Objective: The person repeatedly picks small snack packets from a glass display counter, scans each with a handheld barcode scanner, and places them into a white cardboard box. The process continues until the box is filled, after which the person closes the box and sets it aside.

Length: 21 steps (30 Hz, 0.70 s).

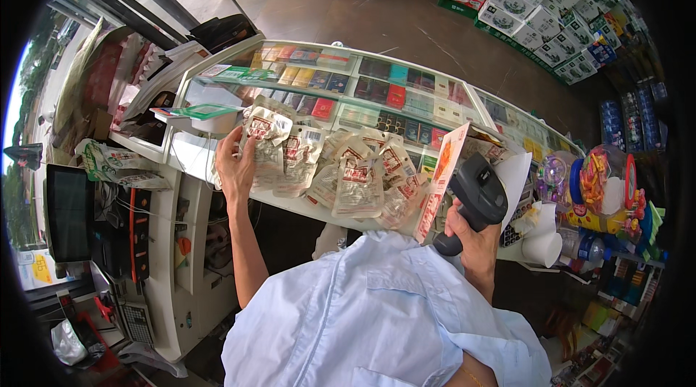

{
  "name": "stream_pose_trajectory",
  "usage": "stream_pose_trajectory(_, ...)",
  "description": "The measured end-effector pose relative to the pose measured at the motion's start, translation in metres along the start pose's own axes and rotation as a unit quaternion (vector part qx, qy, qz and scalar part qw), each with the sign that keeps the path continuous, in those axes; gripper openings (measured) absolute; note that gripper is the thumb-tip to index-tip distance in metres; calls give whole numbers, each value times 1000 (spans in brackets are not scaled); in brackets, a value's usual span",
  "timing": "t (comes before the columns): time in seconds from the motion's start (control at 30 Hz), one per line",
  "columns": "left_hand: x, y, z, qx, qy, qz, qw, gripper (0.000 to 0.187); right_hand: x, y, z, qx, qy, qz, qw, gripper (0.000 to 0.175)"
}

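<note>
My left hand (236,164) is at the left edge of several silvery food packets, its thumb over the border of the nearest packet (263,147). Whether the fingers pinch that packet is unclear. A second packet (300,161) overlaps it on the right. More packets with red print, among them a front packet (358,185), lie in a loose heap on the glass display counter (348,105). My right hand (478,245) grips a black handheld barcode scanner (481,191) by its handle. Left of the scanner, an orange-and-white printed card (443,180) stands tilted.
Rows of small boxes (372,90) fill the counter under glass. To the right are candy jars (603,180) and a white paper roll (542,249). A dark monitor (69,213) stands at the left. Stacked cartons (538,11) rise from the floor beyond the counter.
</note>
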State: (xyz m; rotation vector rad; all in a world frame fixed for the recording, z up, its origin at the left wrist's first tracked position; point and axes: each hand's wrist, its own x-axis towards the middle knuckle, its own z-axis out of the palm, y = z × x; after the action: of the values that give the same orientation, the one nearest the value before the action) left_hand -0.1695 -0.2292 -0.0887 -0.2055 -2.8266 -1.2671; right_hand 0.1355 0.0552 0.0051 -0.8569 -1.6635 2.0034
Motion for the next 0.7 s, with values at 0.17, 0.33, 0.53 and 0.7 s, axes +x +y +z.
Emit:
stream_pose_trajectory(0.17, -11, 27, -6, 55, 64, 60, 995, 44, 2, -3, -9, 73, 62, -33, 995, 38)
stream_pose_trajectory(0.33, -33, 98, 11, 45, 109, 238, 964, 36, 10, -10, -37, 128, 194, -99, 968, 31)
stream_pose_trajectory(0.53, -115, 201, 98, -125, -261, 380, 879, 46, 7, -9, -66, 142, 252, -124, 949, 17)
stream_pose_trajectory(0.7, -174, 238, 155, 86, -361, 541, 755, 73, -4, 0, -70, 103, 260, -112, 953, 21)
